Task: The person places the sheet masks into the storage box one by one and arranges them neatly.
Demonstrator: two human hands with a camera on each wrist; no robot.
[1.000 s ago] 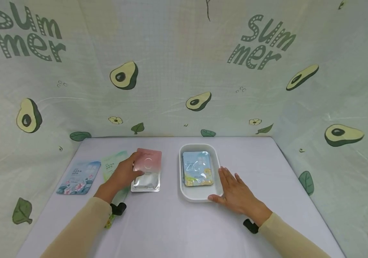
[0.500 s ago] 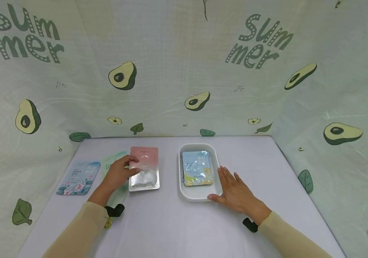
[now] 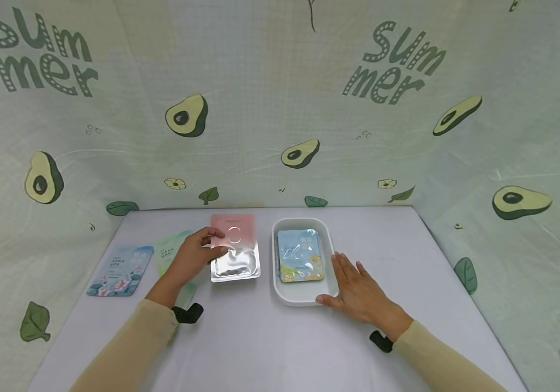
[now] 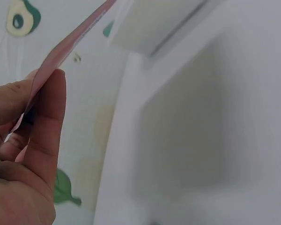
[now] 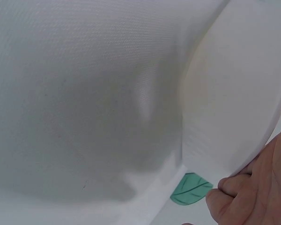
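My left hand pinches the left edge of a pink-and-silver face mask packet, thumb on one side and fingers on the other. Seen edge-on in the left wrist view, the packet is raised off the table. To its right stands a white tray, holding blue-and-yellow face mask packets; how many lie stacked is unclear. My right hand rests against the tray's right side with fingers straight and thumb at the near corner. In the right wrist view its fingers touch the tray wall.
Left of the left hand lies a blue flowered packet on the white table. A green packet is partly hidden under the left hand and forearm. Patterned cloth encloses the table's back and sides.
My left hand has lifted the pink-and-silver face mask packet and carried it a little right, toward the tray, after first shifting it slightly left. The right hand and tray have stayed put.
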